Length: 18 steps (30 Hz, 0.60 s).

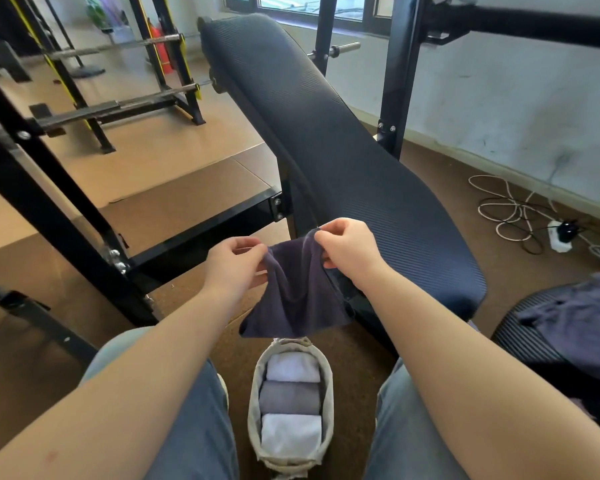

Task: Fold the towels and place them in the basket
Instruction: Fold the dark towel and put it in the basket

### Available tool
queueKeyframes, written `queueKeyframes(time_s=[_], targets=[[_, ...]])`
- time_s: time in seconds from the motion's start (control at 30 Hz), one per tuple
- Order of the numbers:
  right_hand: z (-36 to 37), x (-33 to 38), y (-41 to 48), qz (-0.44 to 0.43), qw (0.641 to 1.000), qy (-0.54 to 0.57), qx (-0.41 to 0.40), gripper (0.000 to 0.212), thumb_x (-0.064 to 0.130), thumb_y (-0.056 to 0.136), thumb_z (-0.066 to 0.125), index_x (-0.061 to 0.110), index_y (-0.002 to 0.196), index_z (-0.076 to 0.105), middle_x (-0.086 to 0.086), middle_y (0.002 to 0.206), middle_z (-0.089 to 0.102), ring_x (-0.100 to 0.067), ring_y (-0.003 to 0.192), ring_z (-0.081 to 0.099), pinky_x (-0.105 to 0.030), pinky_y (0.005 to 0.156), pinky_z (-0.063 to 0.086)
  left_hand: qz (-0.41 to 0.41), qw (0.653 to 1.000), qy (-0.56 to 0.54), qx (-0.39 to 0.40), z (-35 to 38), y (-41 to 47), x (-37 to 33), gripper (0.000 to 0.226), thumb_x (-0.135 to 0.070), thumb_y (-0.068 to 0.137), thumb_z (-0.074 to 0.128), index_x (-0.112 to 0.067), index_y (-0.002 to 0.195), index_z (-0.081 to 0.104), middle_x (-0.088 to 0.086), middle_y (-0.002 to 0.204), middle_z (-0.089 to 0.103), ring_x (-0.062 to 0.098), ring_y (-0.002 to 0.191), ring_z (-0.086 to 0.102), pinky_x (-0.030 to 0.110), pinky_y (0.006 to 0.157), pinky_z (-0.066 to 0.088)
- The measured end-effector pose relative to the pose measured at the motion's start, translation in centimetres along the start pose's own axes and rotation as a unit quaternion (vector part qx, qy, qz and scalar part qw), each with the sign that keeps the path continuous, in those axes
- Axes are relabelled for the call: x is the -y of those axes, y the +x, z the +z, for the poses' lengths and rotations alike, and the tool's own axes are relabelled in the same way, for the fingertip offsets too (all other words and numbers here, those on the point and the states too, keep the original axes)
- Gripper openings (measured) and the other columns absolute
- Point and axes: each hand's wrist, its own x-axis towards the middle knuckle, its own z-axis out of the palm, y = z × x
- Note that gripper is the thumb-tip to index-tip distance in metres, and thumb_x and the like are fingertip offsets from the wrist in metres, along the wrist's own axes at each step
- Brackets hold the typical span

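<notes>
Head view, looking down past the person's forearms: the left hand (234, 266) pinches the upper left edge of a dark navy cloth towel (297, 299) between thumb and curled fingers. The right hand (349, 249) pinches the upper right edge the same way, a little higher. The towel hangs slack between the two hands, bunched into soft vertical folds at the top and spreading wider toward its lower hem, clear of the floor. It hangs in the air just in front of the near end of the long black ribbed padded bench (326, 133), which runs away toward the window.

Directly below the towel's hem, on the brown carpeted floor (447, 174) between the person's jean-clad knees, stands a narrow oval basket of pale grey fabric (257, 393). Three folded towels lie in it in a row, packed side by side and filling it. A white folded towel (293, 367) sits at the far end, a grey folded towel (290, 398) in the middle touches both neighbours, and a second white folded towel (291, 434) sits at the near end.

Out to the right, a rumpled heap of purple-grey cloth (582, 327) lies on a round black ribbed seat (520, 341). Beyond that, near the wall, loops of white and black cable (510, 216) lie on the floor beside a white power strip (559, 241). To the left stand black and yellow steel racks (182, 74) carrying barbells.
</notes>
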Motion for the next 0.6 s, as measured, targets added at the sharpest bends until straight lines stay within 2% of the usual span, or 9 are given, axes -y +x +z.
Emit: queueKeyframes(time_s=[0.07, 0.2, 0.37, 0.5, 0.6], targets=[[0.9, 0.2, -0.5, -0.054, 0.996, -0.070, 0.019, 0.010, 0.028, 0.088, 0.066, 0.028, 0.092, 0.075, 0.009, 0.085, 0.074, -0.013, 0.080, 0.071, -0.035, 0.072, 0.062, 0.006, 1.000, -0.003, 0.006, 0.8, -0.8, 0.1, 0.015, -0.014, 0.094, 0.071, -0.022, 0.105, 0.067, 0.003, 0.106, 0.070, 0.023, 0.097, 0.071, 0.043, 0.083, 0.063], [2.0, 0.4, -1.5, -0.110, 0.984, -0.133, 0.042, 0.011, 0.030, 0.093, 0.068, 0.025, 0.097, 0.077, 0.015, 0.088, 0.070, -0.001, 0.082, 0.064, -0.014, 0.066, 0.047, -0.012, 0.999, -0.041, 0.013, 1.0, -1.4, 0.1, 0.015, -0.012, 0.091, 0.075, -0.021, 0.102, 0.069, 0.005, 0.104, 0.073, 0.023, 0.094, 0.073, 0.044, 0.082, 0.063], [2.9, -0.3, -2.0, -0.141, 0.975, -0.156, 0.067, 0.014, 0.029, 0.097, 0.067, 0.022, 0.105, 0.075, 0.010, 0.095, 0.071, -0.004, 0.087, 0.065, -0.023, 0.078, 0.056, -0.039, 0.994, -0.090, 0.046, 1.0, -1.8, 0.3, 0.015, -0.008, 0.092, 0.072, -0.016, 0.104, 0.071, 0.006, 0.100, 0.077, 0.020, 0.088, 0.077, 0.042, 0.081, 0.064], [3.2, -0.7, -2.4, -0.158, 0.971, -0.164, 0.072, 0.014, 0.026, 0.098, 0.067, 0.020, 0.107, 0.076, 0.011, 0.094, 0.070, 0.000, 0.085, 0.063, -0.013, 0.073, 0.048, -0.040, 0.994, -0.087, 0.050, 1.1, -2.0, 0.5, 0.014, -0.008, 0.094, 0.070, -0.016, 0.104, 0.072, 0.008, 0.102, 0.077, 0.020, 0.090, 0.077, 0.041, 0.083, 0.063], [3.3, -0.9, -2.5, -0.157, 0.972, -0.162, 0.061, 0.014, 0.027, 0.096, 0.069, 0.020, 0.106, 0.076, 0.012, 0.092, 0.069, 0.000, 0.084, 0.062, -0.016, 0.075, 0.048, -0.053, 0.992, -0.101, 0.054, 1.1, -1.6, 0.4, 0.013, -0.009, 0.095, 0.069, -0.016, 0.105, 0.072, 0.008, 0.101, 0.078, 0.020, 0.088, 0.077, 0.039, 0.082, 0.064]])
